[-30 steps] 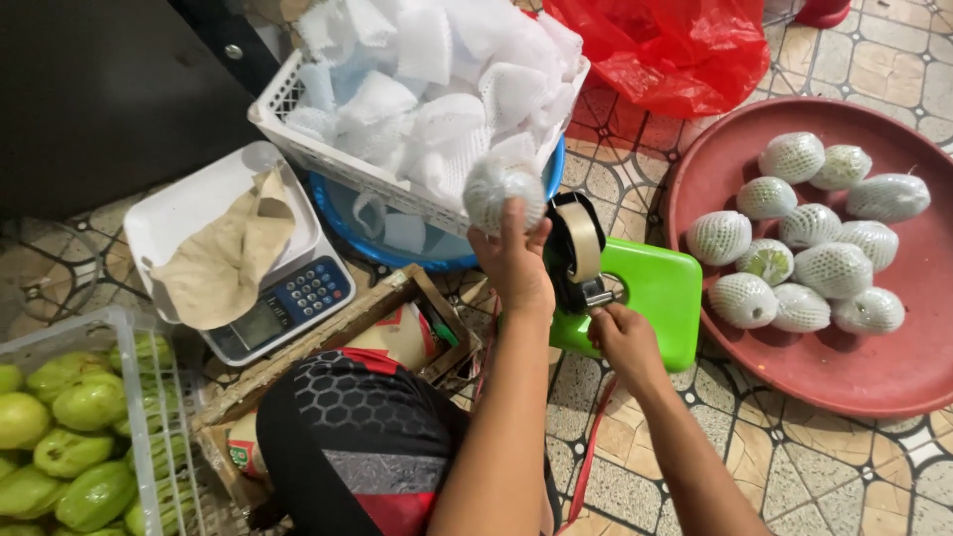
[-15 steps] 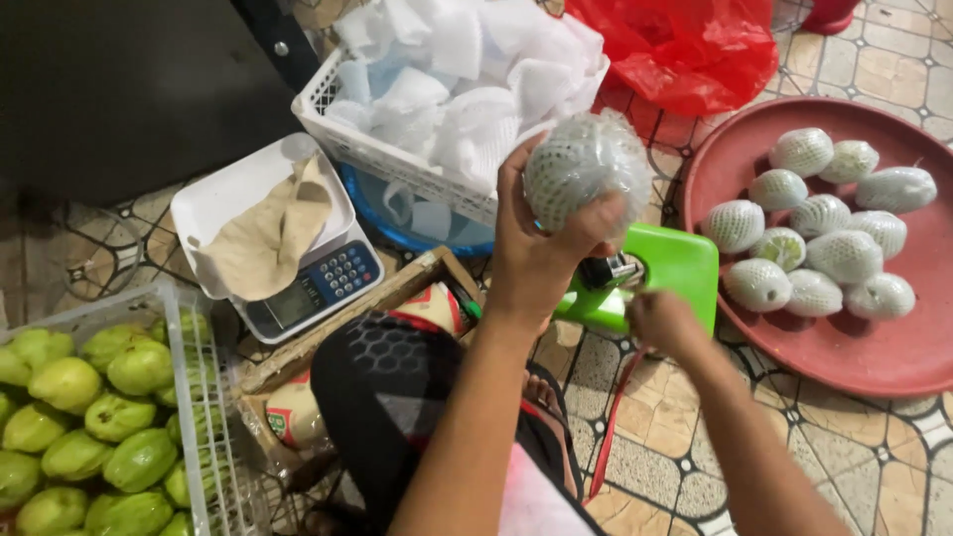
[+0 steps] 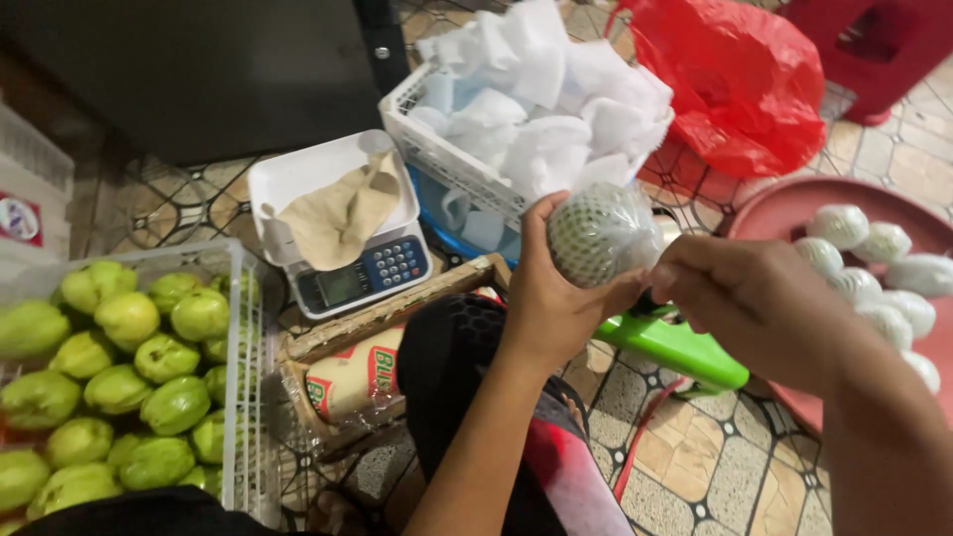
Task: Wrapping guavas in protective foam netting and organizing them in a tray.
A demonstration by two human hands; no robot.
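The wrapped guava sits cupped in my left hand, above the green tape dispenser. My right hand pinches its bag's neck. It looks firm and fairly heavy under slippery plastic; cradle it underneath.

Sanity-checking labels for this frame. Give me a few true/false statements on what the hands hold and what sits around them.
1. The left hand holds a fruit wrapped in foam net and clear plastic. True.
2. The right hand rests on the digital scale. False: it is at the wrapped fruit, above the green tape dispenser.
3. The red tray is full of bare green fruit. False: its fruits are wrapped.
4. A wire basket of green fruit sits at the left. True.
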